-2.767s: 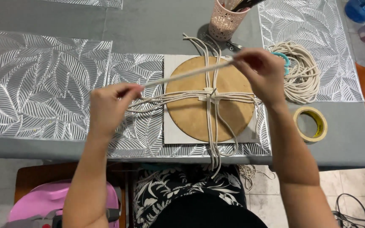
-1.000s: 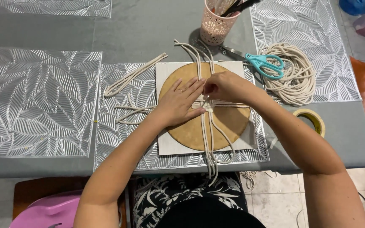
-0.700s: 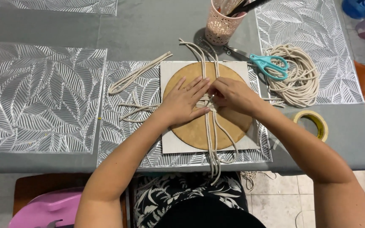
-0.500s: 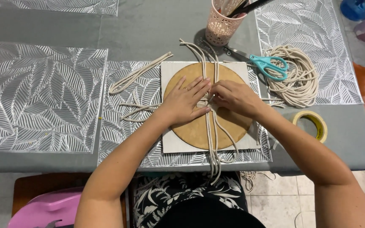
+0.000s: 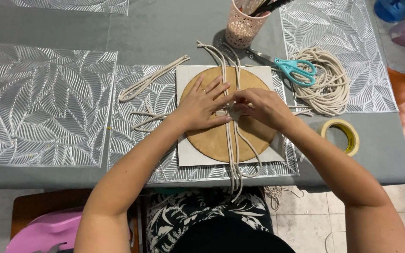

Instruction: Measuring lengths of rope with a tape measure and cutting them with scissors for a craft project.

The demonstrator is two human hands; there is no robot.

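A round wooden disc point(image 5: 212, 140) lies on a pale square board point(image 5: 188, 157) in front of me. Several cream cords point(image 5: 233, 150) run across the disc, from its far edge down over the table's front edge. My left hand point(image 5: 202, 105) lies on the disc with fingers spread, its fingertips at the knot where the cords cross. My right hand point(image 5: 258, 107) meets it from the right and pinches the cords at the same knot. A loose bundle of cord point(image 5: 151, 79) lies to the left of the board.
Turquoise scissors point(image 5: 291, 68) rest on a coil of cream rope point(image 5: 329, 89) at the right. A pink perforated cup point(image 5: 242, 26) with tools stands at the back, a roll of yellow tape point(image 5: 341, 136) at the right. Silver leaf-pattern placemats point(image 5: 43, 103) cover the grey table.
Earlier both hands held one cord stretched above the disc. That cord now lies at the left, and both hands have come down onto the knot and stay there.
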